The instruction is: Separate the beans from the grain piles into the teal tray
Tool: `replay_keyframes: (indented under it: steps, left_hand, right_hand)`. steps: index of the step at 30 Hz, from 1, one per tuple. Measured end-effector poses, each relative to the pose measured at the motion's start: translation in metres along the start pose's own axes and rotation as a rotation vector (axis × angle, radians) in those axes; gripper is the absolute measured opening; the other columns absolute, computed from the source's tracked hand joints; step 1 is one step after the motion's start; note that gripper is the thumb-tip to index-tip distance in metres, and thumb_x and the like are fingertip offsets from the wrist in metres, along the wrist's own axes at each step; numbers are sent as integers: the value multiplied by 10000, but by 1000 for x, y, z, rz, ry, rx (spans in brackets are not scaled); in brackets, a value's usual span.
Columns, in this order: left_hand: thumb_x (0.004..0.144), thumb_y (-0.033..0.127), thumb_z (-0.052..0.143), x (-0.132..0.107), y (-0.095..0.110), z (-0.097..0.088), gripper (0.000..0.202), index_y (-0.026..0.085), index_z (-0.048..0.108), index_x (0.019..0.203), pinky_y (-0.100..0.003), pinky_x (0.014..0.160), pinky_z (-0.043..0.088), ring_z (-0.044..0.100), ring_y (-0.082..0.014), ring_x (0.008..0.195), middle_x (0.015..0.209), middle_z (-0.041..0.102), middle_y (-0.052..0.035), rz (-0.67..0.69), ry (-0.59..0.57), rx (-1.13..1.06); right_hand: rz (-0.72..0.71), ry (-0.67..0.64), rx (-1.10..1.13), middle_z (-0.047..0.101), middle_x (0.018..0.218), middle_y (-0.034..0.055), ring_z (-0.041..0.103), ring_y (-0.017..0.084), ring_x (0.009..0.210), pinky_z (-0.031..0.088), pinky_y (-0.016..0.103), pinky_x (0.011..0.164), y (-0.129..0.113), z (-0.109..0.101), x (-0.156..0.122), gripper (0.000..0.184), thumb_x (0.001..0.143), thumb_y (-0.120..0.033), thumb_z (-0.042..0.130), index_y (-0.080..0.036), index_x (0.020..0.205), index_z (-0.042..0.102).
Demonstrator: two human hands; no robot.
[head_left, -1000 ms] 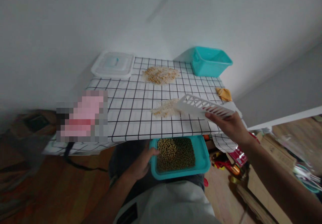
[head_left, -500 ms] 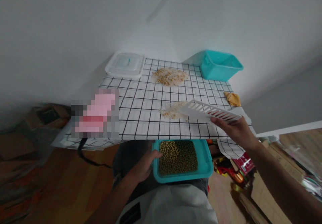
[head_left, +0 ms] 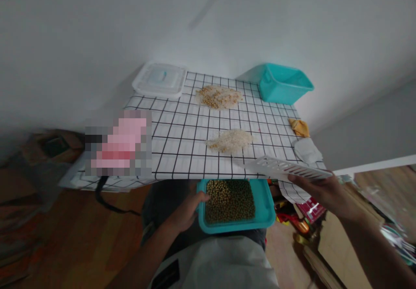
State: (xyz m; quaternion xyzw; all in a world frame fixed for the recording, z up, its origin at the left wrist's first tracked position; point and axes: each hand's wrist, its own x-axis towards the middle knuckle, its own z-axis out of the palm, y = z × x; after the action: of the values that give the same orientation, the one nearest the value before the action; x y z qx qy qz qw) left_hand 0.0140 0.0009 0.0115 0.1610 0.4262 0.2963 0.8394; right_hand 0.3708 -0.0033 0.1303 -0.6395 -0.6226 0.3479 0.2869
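Observation:
My left hand (head_left: 186, 211) grips the left rim of a teal tray (head_left: 264, 209) that rests on my lap, filled with yellowish and green beans (head_left: 230, 200). My right hand (head_left: 320, 189) holds a white slotted sieve tray (head_left: 282, 169) nearly flat, just above the table's near right edge. On the checked tablecloth (head_left: 182, 141) lies a small heap of pale grains (head_left: 231, 141), and farther back a heap of grains mixed with beans (head_left: 218, 97).
A lidded clear container (head_left: 159, 79) stands at the table's back left, a teal tub (head_left: 284, 83) at the back right. A yellow cloth (head_left: 299, 127) and a grey cloth (head_left: 307, 150) lie near the right edge. Clutter fills the floor at right.
My right hand has drawn the white slotted tray back and down from over the near grain heap to the table's front right edge, uncovering the heap. The left hand stays on the teal tray.

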Motion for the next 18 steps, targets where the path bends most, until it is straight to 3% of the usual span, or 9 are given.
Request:
replay_keyframes:
  steps: [5, 12, 18]
  left_hand:
    - [757, 198, 622, 0, 5, 7, 420, 221, 636, 1177, -358, 899, 497, 685, -261, 1010, 958, 765, -28, 43, -3, 9]
    - [802, 207, 596, -5, 4, 2, 464, 228, 584, 1265, -364, 903, 489, 673, -265, 1050, 1034, 761, -39, 57, -26, 16]
    - [800, 182, 593, -14, 7, -3, 532, 230, 537, 1327, -357, 936, 468, 686, -251, 1025, 1065, 758, -45, 68, -10, -19]
  right_hand:
    - [-37, -65, 58, 760, 867, 7, 702, 321, 952, 620, 429, 743, -13, 17, -1, 241, 835, -386, 683, -324, 1060, 744]
    - [-109, 102, 39, 740, 1092, 16, 676, 310, 1027, 572, 464, 867, -38, 38, 38, 300, 855, -418, 660, -260, 1100, 732]
    - [-158, 15, 40, 737, 1111, 19, 688, 287, 1000, 565, 452, 886, -36, 45, 52, 326, 855, -423, 659, -252, 1124, 724]
